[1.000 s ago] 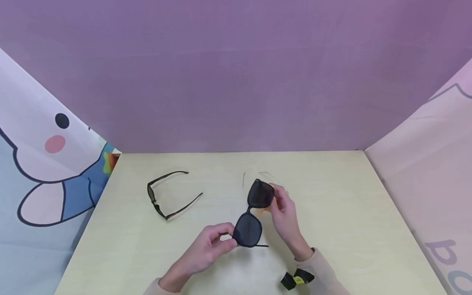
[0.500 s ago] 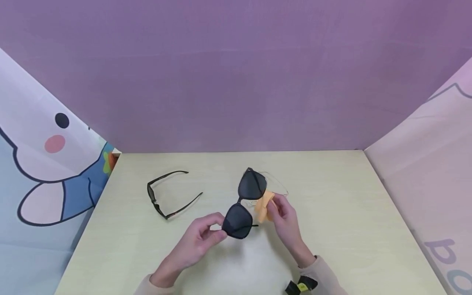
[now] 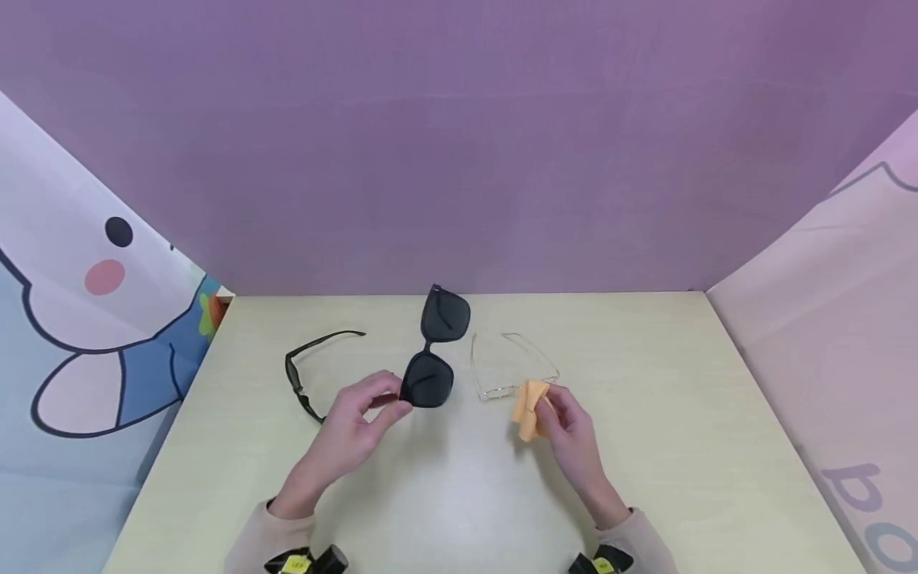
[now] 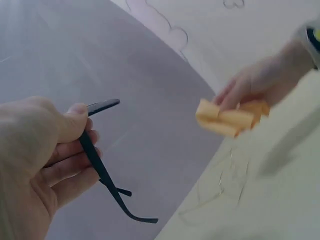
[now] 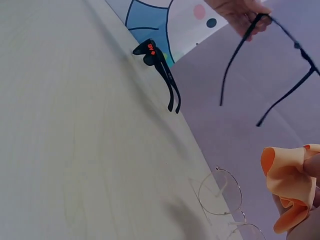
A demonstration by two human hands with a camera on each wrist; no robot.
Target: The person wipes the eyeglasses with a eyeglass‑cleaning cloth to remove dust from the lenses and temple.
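In the head view my left hand point(image 3: 355, 426) pinches a pair of black sunglasses point(image 3: 428, 379) by the outer corner of the near lens. They are raised off the table, lenses one above the other, and the right wrist view shows both temples unfolded. My right hand point(image 3: 574, 434) pinches a crumpled orange cloth point(image 3: 529, 410) between thumb and fingers. Close behind the cloth, thin wire-framed eyeglasses point(image 3: 496, 394) lie on the table with temples pointing away, partly covered by the cloth in this view. The two hands are well apart.
Another black pair of sunglasses point(image 3: 293, 375) lies on the left of the pale table point(image 3: 681, 446), temples unfolded, partly behind my left hand. A purple panel point(image 3: 459, 159) closes the back. Printed sheets hang at the left point(image 3: 86, 319) and right sides.
My left hand has carried the black sunglasses left and away from me, off the cloth. My right hand, still holding the cloth, has shifted slightly right, so the wire-framed eyeglasses show more.
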